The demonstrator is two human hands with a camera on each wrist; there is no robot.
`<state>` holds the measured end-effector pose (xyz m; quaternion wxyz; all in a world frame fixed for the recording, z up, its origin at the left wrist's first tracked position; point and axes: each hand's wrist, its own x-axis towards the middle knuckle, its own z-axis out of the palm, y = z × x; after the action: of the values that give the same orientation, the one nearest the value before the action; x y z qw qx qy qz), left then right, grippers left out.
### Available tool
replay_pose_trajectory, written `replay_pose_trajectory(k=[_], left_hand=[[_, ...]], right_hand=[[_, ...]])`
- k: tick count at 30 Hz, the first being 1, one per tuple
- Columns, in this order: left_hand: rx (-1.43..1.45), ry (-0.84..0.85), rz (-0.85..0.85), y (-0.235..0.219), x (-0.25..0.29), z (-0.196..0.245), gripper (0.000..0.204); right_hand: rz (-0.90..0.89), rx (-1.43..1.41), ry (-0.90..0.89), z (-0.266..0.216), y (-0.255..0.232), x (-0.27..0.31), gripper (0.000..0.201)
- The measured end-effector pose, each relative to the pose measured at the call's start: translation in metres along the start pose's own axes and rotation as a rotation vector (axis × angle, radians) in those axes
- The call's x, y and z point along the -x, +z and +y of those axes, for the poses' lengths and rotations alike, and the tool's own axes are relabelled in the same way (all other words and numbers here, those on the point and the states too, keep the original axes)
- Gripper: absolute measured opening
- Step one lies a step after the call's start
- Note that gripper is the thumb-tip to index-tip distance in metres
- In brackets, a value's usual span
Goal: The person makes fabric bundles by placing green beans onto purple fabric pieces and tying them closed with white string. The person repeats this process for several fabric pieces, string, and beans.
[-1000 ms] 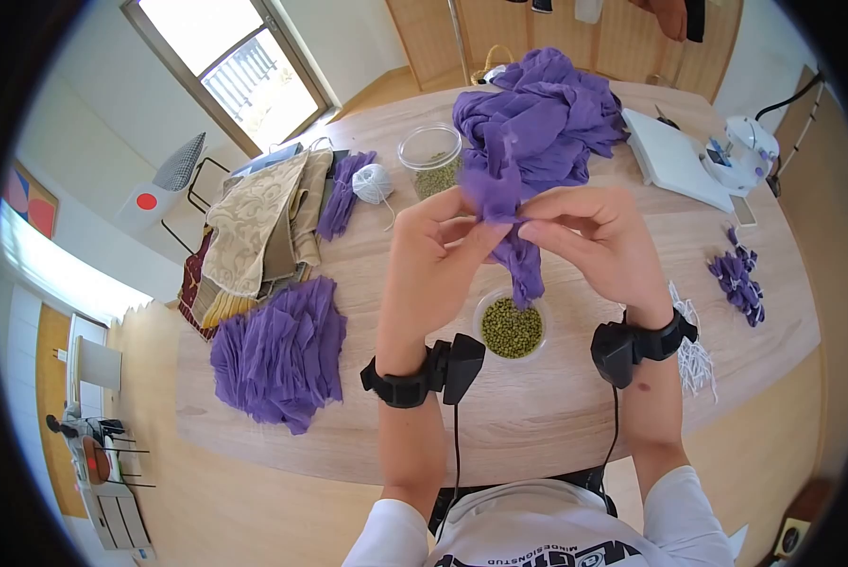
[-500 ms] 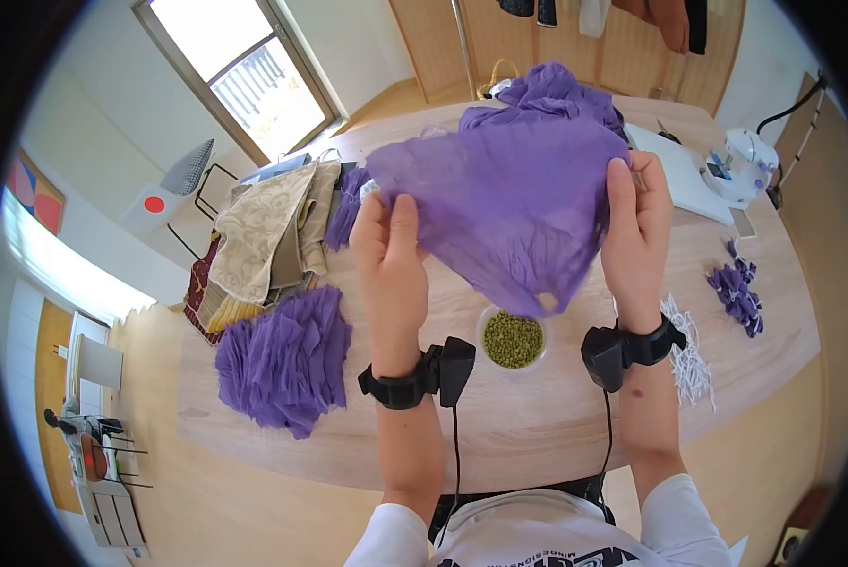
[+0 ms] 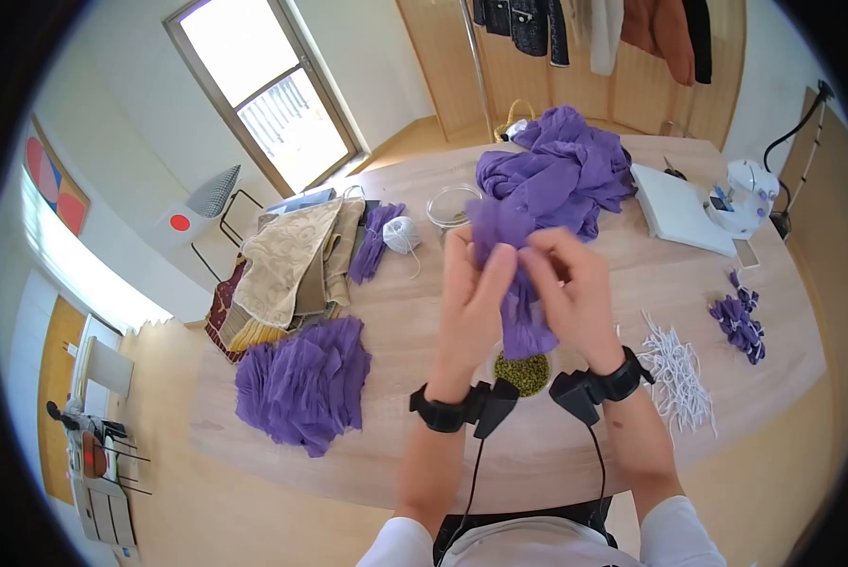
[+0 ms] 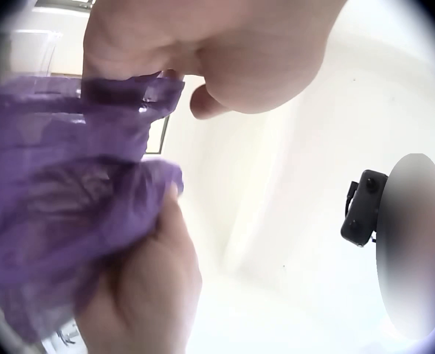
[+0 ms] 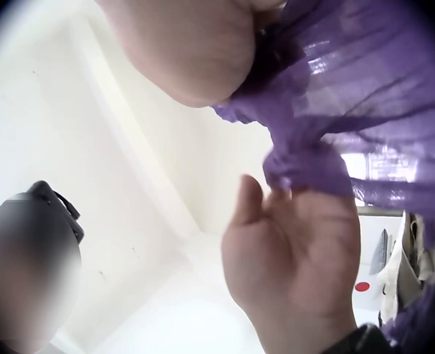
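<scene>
A piece of thin purple cloth [image 3: 528, 319] hangs gathered between both hands over the middle of the table. My left hand [image 3: 471, 307] grips it from the left, thumb up along the fabric. From the other side my right hand [image 3: 577, 298] pinches the cloth, with the two thumbs close together. In the left wrist view the purple cloth [image 4: 70, 177] spreads out beyond the fingers. The right wrist view has sheer folds of the cloth [image 5: 394, 88] bunched at both hands. Just below the cloth stands a clear bowl of green beans [image 3: 523, 375], partly covered by it.
A stack of purple cloth pieces [image 3: 303, 383] lies left, below folded beige fabrics [image 3: 287, 265]. Behind are a ball of white yarn [image 3: 401, 234], a clear jar [image 3: 452, 205] and a purple cloth heap [image 3: 565, 170]. At right: white strings [image 3: 677, 378], tied purple bundles [image 3: 737, 317], a sewing machine [image 3: 747, 198].
Gathered between the hands a second ago, the cloth was spread wide half a second ago. The hands have since come together, bunching it again. The head view has shifted slightly.
</scene>
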<state>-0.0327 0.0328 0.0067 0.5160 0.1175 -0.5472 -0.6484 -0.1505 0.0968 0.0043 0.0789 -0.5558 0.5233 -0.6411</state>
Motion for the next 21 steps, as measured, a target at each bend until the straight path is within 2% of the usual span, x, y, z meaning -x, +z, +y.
replay_pose_trajectory(k=[1, 3, 5, 8, 10, 11, 12, 13, 14, 15, 18, 20, 21], left_hand=[[0.007, 0.053, -0.022, 0.004, 0.001, -0.003, 0.02], [-0.026, 0.057, -0.009, 0.001, 0.0, 0.0, 0.02], [0.016, 0.064, 0.057, -0.004, -0.001, 0.006, 0.019], [0.21, 0.182, 0.118, -0.018, -0.004, 0.015, 0.019], [0.203, 0.212, 0.169, -0.029, -0.005, 0.019, 0.018], [0.196, 0.197, 0.189, -0.037, -0.003, 0.021, 0.018], [0.191, 0.184, 0.212, -0.043, -0.002, 0.028, 0.018], [0.102, 0.133, 0.349, -0.046, -0.002, 0.036, 0.015], [-0.04, 0.134, 0.368, -0.061, -0.003, 0.04, 0.014], [-0.182, 0.132, 0.384, -0.079, -0.006, 0.045, 0.013], [-0.658, 0.09, 0.379, -0.123, -0.011, 0.073, 0.012], [-0.995, 0.036, 0.333, -0.172, -0.013, 0.079, 0.015], [-1.358, 0.165, 0.28, -0.199, -0.013, 0.077, 0.024]], right_hand=[[0.028, 0.064, -0.1, 0.003, 0.003, 0.001, 0.019], [0.083, 0.188, -0.298, 0.008, 0.009, 0.001, 0.025], [0.151, -0.145, -0.088, 0.001, 0.027, 0.005, 0.026], [-0.054, -0.267, 0.161, -0.013, 0.03, 0.01, 0.022], [-0.419, -0.135, 0.231, -0.001, 0.024, 0.012, 0.023], [-0.527, -0.012, 0.193, -0.006, 0.025, 0.013, 0.026], [-0.586, -0.018, 0.206, -0.006, 0.031, 0.016, 0.027], [-0.646, -0.019, 0.219, -0.006, 0.036, 0.021, 0.028], [-0.707, -0.018, 0.233, -0.006, 0.041, 0.027, 0.029], [-0.621, -0.024, 0.127, -0.007, 0.044, 0.034, 0.038], [-0.523, -0.019, 0.224, -0.024, 0.029, 0.029, 0.046], [-0.437, -0.055, 0.234, -0.026, 0.019, 0.027, 0.047], [-0.391, -0.073, 0.241, -0.026, 0.015, 0.026, 0.048]])
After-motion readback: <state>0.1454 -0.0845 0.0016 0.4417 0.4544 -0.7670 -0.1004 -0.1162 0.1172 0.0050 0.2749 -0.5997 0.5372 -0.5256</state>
